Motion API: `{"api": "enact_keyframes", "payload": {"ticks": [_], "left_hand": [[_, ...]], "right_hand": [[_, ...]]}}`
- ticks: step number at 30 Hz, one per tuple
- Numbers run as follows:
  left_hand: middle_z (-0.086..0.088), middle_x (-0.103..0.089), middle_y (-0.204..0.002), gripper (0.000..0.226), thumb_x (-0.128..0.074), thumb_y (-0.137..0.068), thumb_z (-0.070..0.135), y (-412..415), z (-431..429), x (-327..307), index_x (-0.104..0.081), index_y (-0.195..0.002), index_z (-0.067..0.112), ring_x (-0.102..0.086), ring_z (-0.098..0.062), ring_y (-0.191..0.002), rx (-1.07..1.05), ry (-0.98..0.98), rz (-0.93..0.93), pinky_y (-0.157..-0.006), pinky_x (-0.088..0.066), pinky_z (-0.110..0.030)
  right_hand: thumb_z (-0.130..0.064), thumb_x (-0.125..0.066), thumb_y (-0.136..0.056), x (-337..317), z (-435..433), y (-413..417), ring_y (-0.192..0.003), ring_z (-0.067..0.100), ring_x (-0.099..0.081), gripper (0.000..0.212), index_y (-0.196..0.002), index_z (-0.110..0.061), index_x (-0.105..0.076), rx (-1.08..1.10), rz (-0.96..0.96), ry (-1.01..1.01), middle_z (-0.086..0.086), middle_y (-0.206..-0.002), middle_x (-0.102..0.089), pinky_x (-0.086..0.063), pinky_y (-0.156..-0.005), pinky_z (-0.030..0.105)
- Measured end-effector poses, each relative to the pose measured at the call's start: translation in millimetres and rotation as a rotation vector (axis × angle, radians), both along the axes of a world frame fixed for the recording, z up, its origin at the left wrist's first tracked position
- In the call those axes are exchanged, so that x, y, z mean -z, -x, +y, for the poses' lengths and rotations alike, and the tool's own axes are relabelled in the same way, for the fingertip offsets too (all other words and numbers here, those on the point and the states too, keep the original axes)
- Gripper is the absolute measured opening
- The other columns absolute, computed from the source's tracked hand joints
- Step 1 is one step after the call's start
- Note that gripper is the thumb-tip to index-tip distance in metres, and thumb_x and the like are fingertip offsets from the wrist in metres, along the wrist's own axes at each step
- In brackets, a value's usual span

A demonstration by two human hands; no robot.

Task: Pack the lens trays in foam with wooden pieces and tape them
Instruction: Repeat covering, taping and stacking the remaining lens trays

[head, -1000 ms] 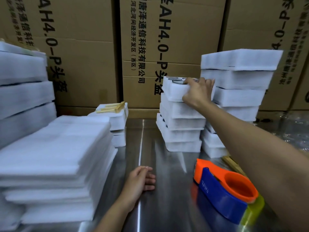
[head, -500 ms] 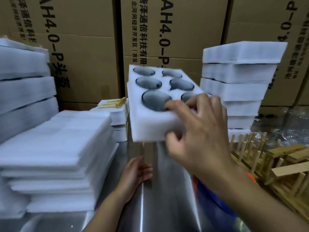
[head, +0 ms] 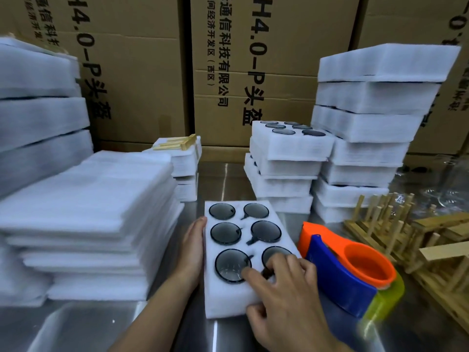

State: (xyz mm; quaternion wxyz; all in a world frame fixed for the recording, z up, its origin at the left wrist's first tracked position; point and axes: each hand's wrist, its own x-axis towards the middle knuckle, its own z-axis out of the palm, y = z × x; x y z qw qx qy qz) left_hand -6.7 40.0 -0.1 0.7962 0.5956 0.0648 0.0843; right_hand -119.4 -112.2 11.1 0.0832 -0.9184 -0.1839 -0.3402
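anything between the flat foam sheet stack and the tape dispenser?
Head view: the lens tray lies flat between foam sheet stack and tape dispenser, left hand against its left edge, right hand on its near end.

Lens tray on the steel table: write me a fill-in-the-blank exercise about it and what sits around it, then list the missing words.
1. The foam lens tray in front of the person holds ___ round lenses.
2. The left hand rests against the tray's ___ edge.
3. The tape dispenser beside the tray has a blue body and an ___ handle.
4. The right hand lies on the ___ end of the tray.

Missing words: six; left; orange; near
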Motion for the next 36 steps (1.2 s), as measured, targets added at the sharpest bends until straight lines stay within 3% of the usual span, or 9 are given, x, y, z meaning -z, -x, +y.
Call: {"api": "enact_keyframes", "payload": {"ticks": [3,8,12,14,17,21,26,31,36], "left_hand": [[-0.007,-0.075,-0.083,0.026,-0.054,-0.087,0.029,-2,1,4,-0.074,-0.087,0.013,-0.071,-0.020,-0.076,0.035,-0.027,0.001,-0.062,-0.053,-0.027],[-0.003,-0.075,-0.091,0.018,-0.057,-0.088,0.015,-6,1,8,-0.071,-0.099,0.016,-0.070,-0.016,-0.083,0.055,-0.108,0.017,-0.075,-0.054,-0.030],[-0.002,-0.073,-0.097,0.022,-0.057,-0.087,0.014,-9,1,9,-0.068,-0.107,0.017,-0.068,-0.018,-0.090,0.033,-0.096,0.031,-0.080,-0.052,-0.031],[-0.002,-0.072,-0.099,0.020,-0.057,-0.088,0.013,-8,0,8,-0.067,-0.104,0.018,-0.067,-0.018,-0.091,0.028,-0.112,0.023,-0.083,-0.051,-0.032],[0.002,-0.073,-0.096,0.017,-0.056,-0.088,0.013,-8,0,8,-0.068,-0.098,0.022,-0.067,-0.017,-0.092,0.032,-0.139,0.015,-0.084,-0.051,-0.033],[0.003,-0.069,-0.107,0.020,-0.055,-0.090,0.019,-7,2,9,-0.066,-0.106,0.024,-0.063,-0.016,-0.104,0.032,-0.225,0.015,-0.098,-0.046,-0.039],[0.010,-0.073,-0.090,0.019,-0.055,-0.089,0.018,-6,2,8,-0.070,-0.087,0.030,-0.066,-0.012,-0.096,0.056,-0.209,0.000,-0.091,-0.049,-0.035],[-0.003,-0.065,-0.118,0.035,-0.055,-0.090,0.022,-7,0,8,-0.059,-0.124,0.015,-0.059,-0.018,-0.112,0.050,-0.235,0.026,-0.103,-0.043,-0.042],[0.000,-0.069,-0.109,0.029,-0.054,-0.089,0.021,-7,1,9,-0.064,-0.116,0.018,-0.063,-0.016,-0.106,0.059,-0.229,0.019,-0.099,-0.046,-0.040]], "right_hand": [[-0.031,-0.060,-0.038,5,0,0,-0.064,0.027,-0.051,0.048,-0.085,-0.029,-0.063,0.008,0.078,0.018,0.003,-0.071,-0.048,-0.029,-0.067,0.035],[-0.035,-0.063,-0.031,-1,-6,6,-0.059,0.022,-0.053,0.049,-0.080,-0.035,-0.069,-0.007,0.185,0.102,-0.003,-0.067,-0.050,-0.036,-0.066,0.033],[-0.040,-0.069,-0.049,-37,-12,9,-0.074,0.016,-0.064,0.066,-0.113,-0.054,-0.061,0.006,0.392,0.250,-0.006,-0.084,-0.064,-0.052,-0.069,0.027],[-0.036,-0.049,-0.076,-49,-14,4,-0.103,0.016,-0.057,0.063,-0.135,-0.053,-0.035,0.006,0.420,0.197,-0.014,-0.117,-0.059,-0.042,-0.085,0.026],[-0.039,-0.033,-0.091,-50,-8,-21,-0.132,0.013,-0.035,0.051,-0.142,-0.047,-0.030,-0.005,0.312,0.022,-0.011,-0.146,-0.037,-0.033,-0.098,0.024],[-0.059,-0.026,-0.095,-37,6,-68,-0.142,0.011,0.026,0.064,-0.150,-0.039,0.000,-0.089,0.629,0.155,-0.004,-0.157,0.021,0.017,-0.114,0.035],[-0.066,-0.018,-0.093,-22,15,-95,-0.144,0.013,0.020,0.066,-0.150,-0.040,0.002,-0.086,0.823,0.199,-0.004,-0.159,0.015,0.020,-0.112,0.045],[-0.072,-0.018,-0.089,-19,15,-93,-0.146,0.013,0.014,0.071,-0.150,-0.039,0.000,-0.064,0.797,0.196,-0.005,-0.160,0.011,0.015,-0.114,0.046],[-0.068,-0.015,-0.091,-14,17,-88,-0.146,0.011,0.009,0.066,-0.150,-0.041,-0.002,-0.043,0.732,0.165,-0.007,-0.160,0.007,0.013,-0.115,0.044]]}}
